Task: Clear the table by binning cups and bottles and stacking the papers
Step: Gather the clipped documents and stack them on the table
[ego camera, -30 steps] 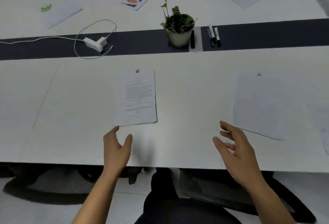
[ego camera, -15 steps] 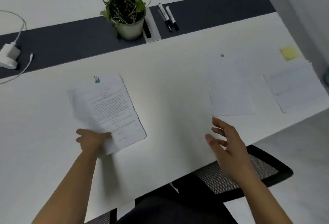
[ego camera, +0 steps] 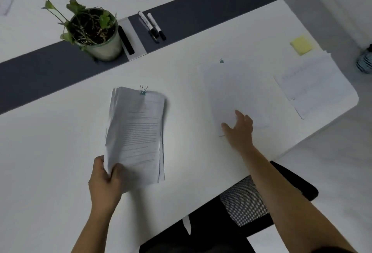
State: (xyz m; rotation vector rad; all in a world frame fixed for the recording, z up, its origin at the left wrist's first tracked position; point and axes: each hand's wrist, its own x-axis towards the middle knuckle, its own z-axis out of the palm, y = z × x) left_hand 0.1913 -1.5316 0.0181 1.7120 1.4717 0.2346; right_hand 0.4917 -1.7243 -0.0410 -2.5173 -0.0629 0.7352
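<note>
Now reaching onto the blank sheets with right hand spread — left hand pinching clipped stack corner, risking drooping and slipping.

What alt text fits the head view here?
The left hand grips the near corner of a clipped printed paper bundle on a white table, while the right hand rests open on a blank clipped stack. A potted plant and markers sit behind.
</note>
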